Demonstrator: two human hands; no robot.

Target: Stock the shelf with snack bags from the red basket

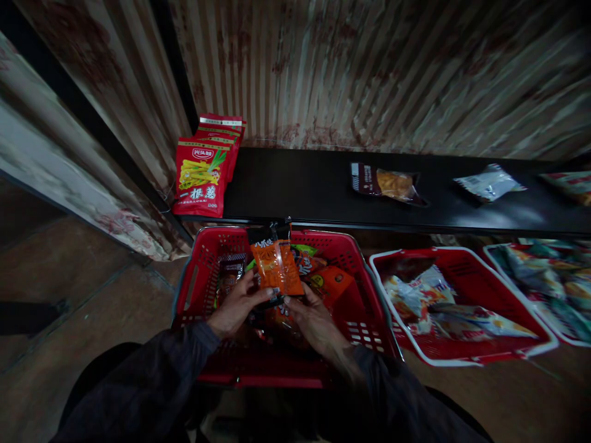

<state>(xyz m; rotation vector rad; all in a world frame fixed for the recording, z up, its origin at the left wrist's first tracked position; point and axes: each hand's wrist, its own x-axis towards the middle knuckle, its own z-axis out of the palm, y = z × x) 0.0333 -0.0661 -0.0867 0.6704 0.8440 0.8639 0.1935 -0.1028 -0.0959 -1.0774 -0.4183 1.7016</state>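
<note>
An orange and black snack packet [277,264] is held up over the red shopping basket [364,295], its top edge near the shelf's front. My left hand [237,304] grips its lower left, thumb on the front. On the lower right, my right hand [318,317] pinches the same packet. Inside the basket below lie more snacks: a dark packet [231,274] at the left, an orange packet [335,283] at the right and others partly hidden by my hands.
Red snack bags [203,172] stand at the left end of the black shelf [295,184]. A brown packet [388,183] and a silvery packet [490,183] lie farther right. Another basket [484,283] with white packets and a third basket [549,307] stand at the right. Patterned curtain [323,74] hangs behind.
</note>
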